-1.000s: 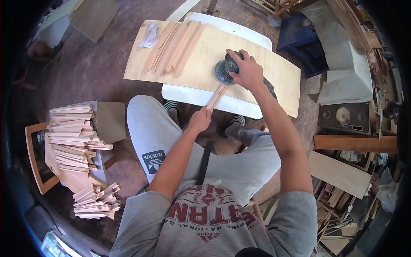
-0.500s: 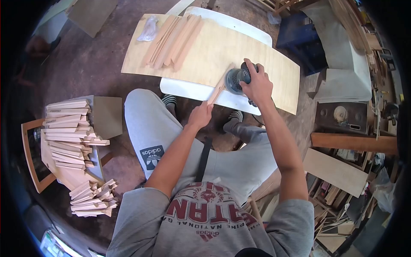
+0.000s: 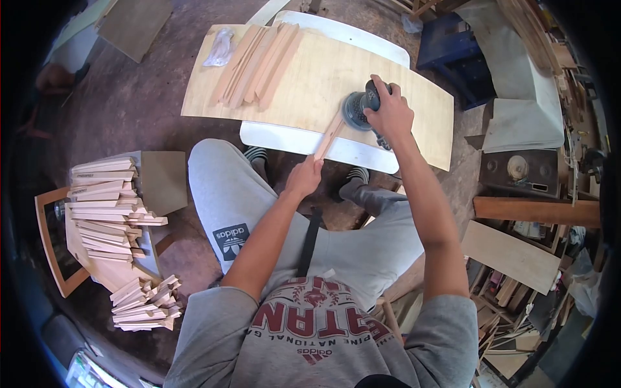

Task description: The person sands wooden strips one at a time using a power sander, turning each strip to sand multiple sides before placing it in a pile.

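Note:
My left hand (image 3: 304, 176) is closed around the near end of a narrow wooden strip (image 3: 328, 140). The strip slants up and away over the edge of a plywood board (image 3: 401, 97). My right hand (image 3: 391, 110) grips a dark teal orbital sander (image 3: 359, 108) from above. The sander's round pad rests over the far end of the strip and hides that part. Farther left on the board lies a row of several wooden strips (image 3: 259, 68), with a clear plastic bag (image 3: 220, 48) of something I cannot make out beside it.
The board lies on a white table (image 3: 284, 137). To my left, several cut wooden pieces (image 3: 107, 200) are stacked, with another pile (image 3: 147, 304) nearer me. A blue cabinet (image 3: 456, 58) stands at right, near a speaker box (image 3: 517, 169) and a wooden panel (image 3: 511, 255).
The sander and my right hand have shifted slightly along the strip. My left hand keeps its hold, nearly in place. The whole view has tilted a little.

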Tool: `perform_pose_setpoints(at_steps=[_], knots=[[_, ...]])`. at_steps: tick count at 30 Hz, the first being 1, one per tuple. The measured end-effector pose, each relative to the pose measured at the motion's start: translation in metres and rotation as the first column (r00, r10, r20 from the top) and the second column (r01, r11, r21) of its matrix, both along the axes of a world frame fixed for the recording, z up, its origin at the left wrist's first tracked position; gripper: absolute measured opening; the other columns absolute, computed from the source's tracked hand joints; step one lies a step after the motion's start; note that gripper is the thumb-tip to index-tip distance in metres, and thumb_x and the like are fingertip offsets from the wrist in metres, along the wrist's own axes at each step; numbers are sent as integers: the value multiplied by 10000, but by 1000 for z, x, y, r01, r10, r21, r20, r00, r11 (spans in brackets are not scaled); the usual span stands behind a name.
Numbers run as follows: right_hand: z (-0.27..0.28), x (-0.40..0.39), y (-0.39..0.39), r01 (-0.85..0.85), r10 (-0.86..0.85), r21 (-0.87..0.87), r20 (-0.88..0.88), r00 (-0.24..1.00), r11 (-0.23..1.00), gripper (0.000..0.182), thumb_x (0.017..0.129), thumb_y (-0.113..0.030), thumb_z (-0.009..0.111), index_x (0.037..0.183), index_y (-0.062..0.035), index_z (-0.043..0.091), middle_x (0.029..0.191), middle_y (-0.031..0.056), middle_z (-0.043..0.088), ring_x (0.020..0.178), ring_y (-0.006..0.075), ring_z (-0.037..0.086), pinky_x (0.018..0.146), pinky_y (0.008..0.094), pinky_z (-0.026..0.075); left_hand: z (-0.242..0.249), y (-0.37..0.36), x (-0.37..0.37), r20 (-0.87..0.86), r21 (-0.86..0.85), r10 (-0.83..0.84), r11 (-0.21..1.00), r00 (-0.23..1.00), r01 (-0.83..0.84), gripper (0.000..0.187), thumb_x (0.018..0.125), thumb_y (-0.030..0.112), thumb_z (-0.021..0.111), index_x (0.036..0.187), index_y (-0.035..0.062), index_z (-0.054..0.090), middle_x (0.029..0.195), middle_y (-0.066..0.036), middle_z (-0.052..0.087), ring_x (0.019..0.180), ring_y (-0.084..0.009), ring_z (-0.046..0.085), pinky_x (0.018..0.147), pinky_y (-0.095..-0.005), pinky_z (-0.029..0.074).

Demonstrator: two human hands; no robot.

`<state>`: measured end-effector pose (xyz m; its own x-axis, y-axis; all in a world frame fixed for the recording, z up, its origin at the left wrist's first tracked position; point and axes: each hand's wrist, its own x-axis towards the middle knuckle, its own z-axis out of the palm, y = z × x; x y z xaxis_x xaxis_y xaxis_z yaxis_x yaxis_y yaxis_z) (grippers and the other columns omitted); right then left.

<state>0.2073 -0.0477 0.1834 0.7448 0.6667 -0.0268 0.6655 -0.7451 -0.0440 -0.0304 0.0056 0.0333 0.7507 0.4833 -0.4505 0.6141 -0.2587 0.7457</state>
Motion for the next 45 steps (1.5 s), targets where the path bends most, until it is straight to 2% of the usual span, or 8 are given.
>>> perform_pose_setpoints(at_steps=[8, 14, 17, 20, 24, 30, 38, 45], knots=[[-3, 22, 27, 6, -6, -7, 16, 1000, 1000, 868, 757, -293, 815, 1537, -404, 451, 1431, 169, 574, 1119, 416, 688, 867, 515, 610, -4, 0, 0, 39, -9, 11, 1000, 999, -11, 463, 1091, 402, 444, 1178, -29, 586, 1012, -361, 680, 1028, -556, 630, 868, -634, 473], [15, -54, 7, -208, 207, 1, -58, 977, 978, 865, 756, -239, 860, 1513, -392, 472, 1393, 159, 578, 1094, 392, 686, 817, 509, 618, -3, -2, 0, 27, 13, 15, 1000, 1000, -15, 455, 1095, 402, 437, 1132, -27, 585, 998, -354, 683, 1005, -562, 633, 847, -640, 475], [17, -69, 11, -286, 284, -27, -54, 957, 958, 872, 749, -242, 875, 1507, -392, 472, 1393, 155, 576, 1075, 391, 691, 771, 494, 627, -7, -3, -2, 27, 35, 6, 999, 1000, -7, 451, 1096, 402, 435, 1114, -23, 586, 993, -358, 682, 1007, -560, 634, 851, -635, 477], [8, -50, 20, -284, 283, 26, 34, 958, 958, 847, 741, -212, 856, 1482, -371, 479, 1325, 147, 578, 1010, 388, 693, 700, 465, 635, -4, -3, -4, 10, 51, -5, 999, 1000, 4, 449, 1095, 402, 433, 1111, -19, 588, 982, -359, 680, 994, -562, 633, 854, -642, 470], [9, -39, 22, -241, 241, -9, 32, 970, 971, 844, 749, -219, 855, 1487, -374, 476, 1340, 144, 575, 1025, 390, 691, 703, 460, 636, -6, -2, -4, 24, 51, -10, 999, 1000, 9, 454, 1094, 406, 436, 1102, -19, 595, 969, -355, 679, 970, -564, 631, 851, -652, 464], [5, -67, 12, -376, 376, 53, 12, 927, 925, 894, 748, -237, 868, 1522, -414, 458, 1403, 120, 556, 1053, 348, 678, 737, 451, 638, -11, -3, -4, 31, 50, -20, 999, 999, 18, 464, 1092, 410, 440, 1104, -22, 607, 987, -356, 681, 977, -561, 634, 862, -641, 472], [4, -54, 19, -448, 446, 61, 37, 894, 892, 846, 747, -266, 874, 1476, -409, 470, 1399, 130, 561, 1044, 378, 695, 712, 439, 653, -16, 3, -1, 0, 50, -27, 998, 1000, 27, 467, 1090, 415, 443, 1177, -8, 622, 1059, -344, 688, 1032, -548, 636, 897, -617, 482], [-3, -48, 21, -438, 433, 97, 71, 899, 894, 840, 742, -263, 874, 1471, -407, 483, 1383, 132, 568, 1035, 374, 699, 703, 437, 652, -11, 3, -2, 34, 54, -26, 998, 999, 24, 458, 1087, 393, 440, 1169, -16, 629, 1019, -350, 699, 993, -552, 655, 896, -634, 489]])
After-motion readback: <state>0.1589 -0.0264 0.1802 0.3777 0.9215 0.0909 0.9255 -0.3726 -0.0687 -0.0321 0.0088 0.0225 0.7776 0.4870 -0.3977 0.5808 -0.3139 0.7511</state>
